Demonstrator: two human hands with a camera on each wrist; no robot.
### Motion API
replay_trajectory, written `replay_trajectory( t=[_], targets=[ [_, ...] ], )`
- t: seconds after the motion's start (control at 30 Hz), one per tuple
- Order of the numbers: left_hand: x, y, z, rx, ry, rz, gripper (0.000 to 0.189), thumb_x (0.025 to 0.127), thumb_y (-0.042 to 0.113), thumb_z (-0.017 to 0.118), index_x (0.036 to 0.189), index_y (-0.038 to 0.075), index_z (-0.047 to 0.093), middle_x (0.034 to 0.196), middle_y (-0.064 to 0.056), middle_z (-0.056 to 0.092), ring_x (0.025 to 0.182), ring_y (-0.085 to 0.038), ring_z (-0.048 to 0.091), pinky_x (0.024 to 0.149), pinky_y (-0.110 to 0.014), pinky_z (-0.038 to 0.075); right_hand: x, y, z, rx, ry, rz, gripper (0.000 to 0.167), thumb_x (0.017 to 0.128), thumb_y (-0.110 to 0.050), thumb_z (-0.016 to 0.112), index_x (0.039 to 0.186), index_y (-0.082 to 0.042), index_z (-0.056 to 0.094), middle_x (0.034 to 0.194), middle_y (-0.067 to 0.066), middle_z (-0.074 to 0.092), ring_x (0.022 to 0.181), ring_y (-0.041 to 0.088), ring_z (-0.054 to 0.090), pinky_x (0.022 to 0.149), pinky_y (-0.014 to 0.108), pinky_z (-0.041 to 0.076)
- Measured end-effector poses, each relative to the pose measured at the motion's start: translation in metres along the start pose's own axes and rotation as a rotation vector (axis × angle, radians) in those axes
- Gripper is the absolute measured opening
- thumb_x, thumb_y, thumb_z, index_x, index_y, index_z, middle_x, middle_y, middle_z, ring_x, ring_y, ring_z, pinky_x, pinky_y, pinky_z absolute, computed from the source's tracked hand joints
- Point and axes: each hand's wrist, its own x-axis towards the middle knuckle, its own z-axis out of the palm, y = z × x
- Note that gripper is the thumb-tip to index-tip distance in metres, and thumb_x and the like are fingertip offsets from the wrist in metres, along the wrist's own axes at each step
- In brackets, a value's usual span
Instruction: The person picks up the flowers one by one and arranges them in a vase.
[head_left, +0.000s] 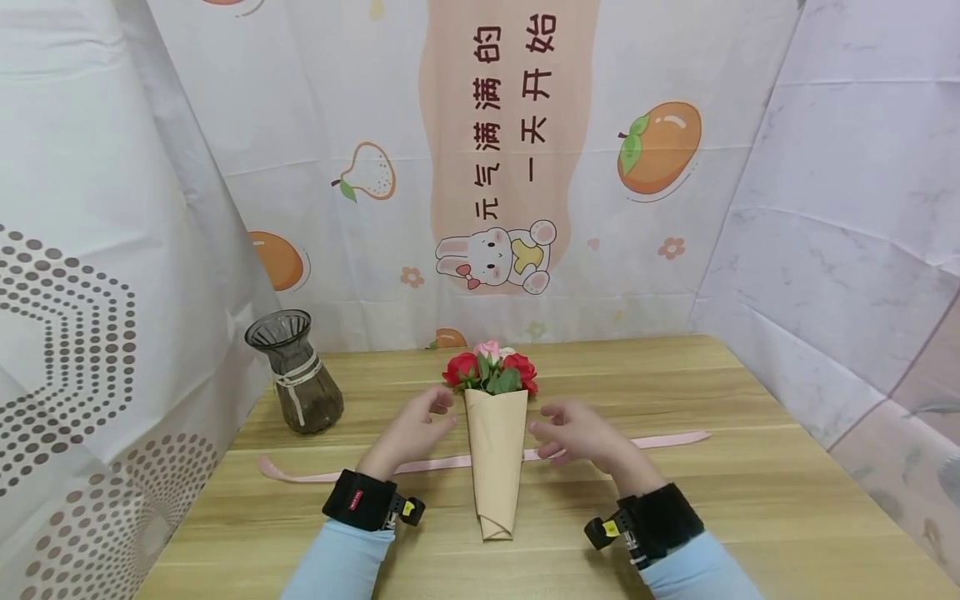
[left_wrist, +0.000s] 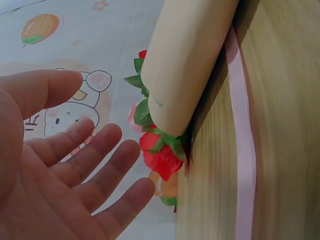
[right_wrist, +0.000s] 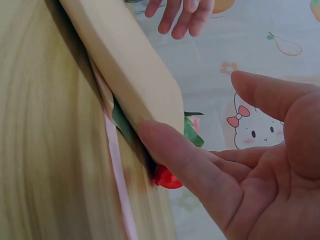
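At far left on the desk (head_left: pixel 750 508) stands the glass vase (head_left: pixel 306 379); a wide sweep of the left arm might knock it over. The pink ribbon (head_left: pixel 442 463) runs crosswise under the bouquet, its left end loose near the vase, so a dragging sleeve or wrist could pull it off centre.

The left grip (head_left: pixel 415 431) is apart and empty, fingers spread just beside the paper wrapper (head_left: pixel 497 458). The bouquet lies mid-desk between the hands, its flowers (head_left: pixel 491 371) pointing away from the person. No tie shows round the paper, so it may spring open if lifted carelessly; squeezing hard could crease it, and tilting might let stems slip.

The right grip (head_left: pixel 581 433) is apart too, holding nothing; whether a fingertip grazes the paper, I cannot tell. An uneven push from it might roll the bouquet off the ribbon.
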Motion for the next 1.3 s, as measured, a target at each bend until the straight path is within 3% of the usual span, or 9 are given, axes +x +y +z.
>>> replay_trajectory(
  t=[0.3, 0.53, 0.77, 1.13, 1.3],
  targets=[
    [0.008, 0.000, 0.011, 0.025, -0.071, -0.043, 0.040, 0.100, 0.012, 0.062, 0.136, -0.004, 0.055, 0.133, -0.022, 0.059, 0.122, -0.037, 0.056, 0.099, -0.053, 0.047, 0.001, 0.001, 0.008, -0.027, -0.050, 0.016, 0.082, 0.097, -0.036, 0.071, 0.145, 0.020, 0.035, 0.113, 0.027, 0.068, 0.091, 0.035, 0.072, 0.071, 0.047, 0.060],
    [0.011, -0.002, 0.019, 0.010, -0.084, -0.087, 0.046, 0.097, 0.009, 0.063, 0.139, -0.007, 0.053, 0.135, -0.024, 0.057, 0.123, -0.038, 0.056, 0.102, -0.053, 0.045, 0.003, 0.002, 0.014, -0.017, -0.114, 0.013, 0.060, 0.097, -0.029, 0.070, 0.131, 0.016, 0.050, 0.093, 0.023, 0.069, 0.078, 0.030, 0.071, 0.069, 0.046, 0.060],
    [0.014, -0.002, 0.025, 0.011, -0.118, -0.099, 0.042, 0.097, 0.010, 0.063, 0.136, -0.004, 0.056, 0.135, -0.021, 0.058, 0.121, -0.038, 0.057, 0.101, -0.054, 0.046, 0.004, 0.005, 0.022, -0.027, -0.096, 0.055, 0.071, 0.096, -0.030, 0.072, 0.138, 0.018, 0.042, 0.091, 0.021, 0.070, 0.077, 0.034, 0.072, 0.063, 0.043, 0.060],
    [0.016, -0.009, 0.028, -0.008, -0.146, -0.112, 0.049, 0.099, 0.010, 0.061, 0.144, -0.005, 0.050, 0.142, -0.022, 0.054, 0.126, -0.040, 0.055, 0.103, -0.054, 0.045, 0.011, 0.010, 0.030, -0.009, -0.126, 0.077, 0.083, 0.095, -0.029, 0.073, 0.147, 0.019, 0.030, 0.091, 0.021, 0.069, 0.069, 0.028, 0.071, 0.059, 0.040, 0.059],
    [0.019, -0.007, 0.031, -0.010, -0.158, -0.101, 0.049, 0.098, 0.009, 0.059, 0.144, -0.006, 0.050, 0.141, -0.022, 0.055, 0.126, -0.040, 0.055, 0.102, -0.054, 0.046, 0.010, 0.009, 0.030, -0.017, -0.130, 0.080, 0.054, 0.094, -0.027, 0.075, 0.125, 0.011, 0.053, 0.088, 0.023, 0.069, 0.067, 0.027, 0.070, 0.059, 0.039, 0.059]
  ],
)
